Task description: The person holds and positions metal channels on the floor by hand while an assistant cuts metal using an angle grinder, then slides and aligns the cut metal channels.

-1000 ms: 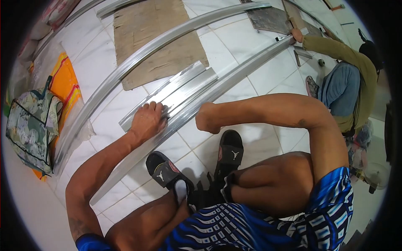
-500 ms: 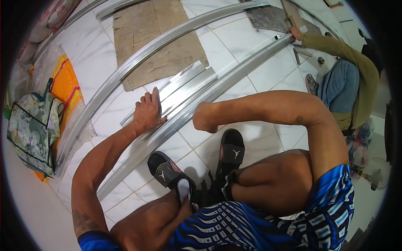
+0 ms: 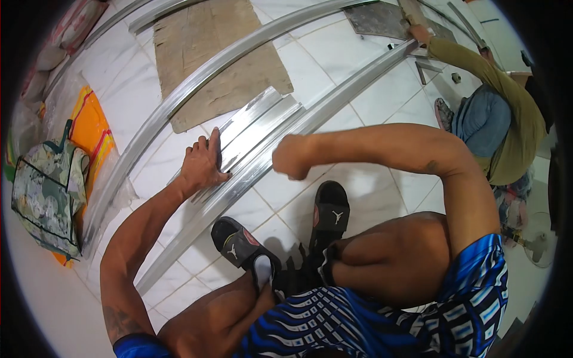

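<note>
My left hand [image 3: 203, 162] lies with fingers spread on short silvery metal profiles [image 3: 253, 119], thumb toward the long profile beside them. These short pieces rest side by side on the tiles, along a long straight metal profile [image 3: 352, 86] that runs diagonally across the floor. My right hand [image 3: 290, 156] is curled into a fist at the long profile's near side. Its fingers face away from me, so whatever they hold, if anything, is hidden. At the far end of the long profile, a co-worker's hand [image 3: 420, 34] touches it.
A curved-looking long profile [image 3: 197, 77] crosses beyond, over a brown board [image 3: 221, 65]. On the left stand a patterned bag [image 3: 48, 194] and an orange sack [image 3: 92, 122]. A co-worker in an olive sleeve [image 3: 462, 56] crouches at the right. Dark boards [image 3: 376, 21] lie at the back.
The view has shifted slightly. My right fist has risen a little, while my left hand stays on the short profiles. The co-worker's other hand now shows with a metal bar.
</note>
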`<action>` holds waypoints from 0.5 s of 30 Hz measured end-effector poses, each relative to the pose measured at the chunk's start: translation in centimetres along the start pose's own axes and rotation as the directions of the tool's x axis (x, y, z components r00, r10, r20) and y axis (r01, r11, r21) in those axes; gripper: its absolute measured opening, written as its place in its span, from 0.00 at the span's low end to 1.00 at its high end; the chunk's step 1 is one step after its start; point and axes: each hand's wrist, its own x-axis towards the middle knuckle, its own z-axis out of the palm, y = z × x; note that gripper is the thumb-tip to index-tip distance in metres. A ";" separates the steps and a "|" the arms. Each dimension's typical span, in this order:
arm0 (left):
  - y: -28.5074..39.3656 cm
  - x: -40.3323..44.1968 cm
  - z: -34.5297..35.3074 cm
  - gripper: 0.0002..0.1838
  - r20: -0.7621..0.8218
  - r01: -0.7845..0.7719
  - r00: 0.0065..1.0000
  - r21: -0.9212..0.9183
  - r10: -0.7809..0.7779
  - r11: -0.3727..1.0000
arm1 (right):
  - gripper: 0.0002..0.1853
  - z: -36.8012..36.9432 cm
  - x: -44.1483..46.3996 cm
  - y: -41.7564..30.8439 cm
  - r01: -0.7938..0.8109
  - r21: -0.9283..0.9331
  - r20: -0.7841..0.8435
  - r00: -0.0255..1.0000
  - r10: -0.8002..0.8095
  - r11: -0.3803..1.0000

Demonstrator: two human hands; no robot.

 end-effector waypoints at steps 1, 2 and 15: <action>-0.2 -0.3 0.3 0.69 -0.026 -0.025 0.999 -0.021 0.024 0.999 | 0.14 -0.3 0.2 1.1 -0.034 0.045 -0.078 0.996 0.037 0.998; -0.3 -0.6 0.7 0.69 -0.054 -0.047 0.998 -0.043 0.045 0.998 | 0.16 -0.7 0.3 2.5 -0.110 0.146 -0.189 0.972 0.137 0.983; -3.1 0.0 0.0 0.53 -0.052 -0.211 0.977 -0.411 0.208 0.887 | 0.31 -3.2 0.0 13.7 -0.418 0.195 -0.403 0.790 0.461 0.887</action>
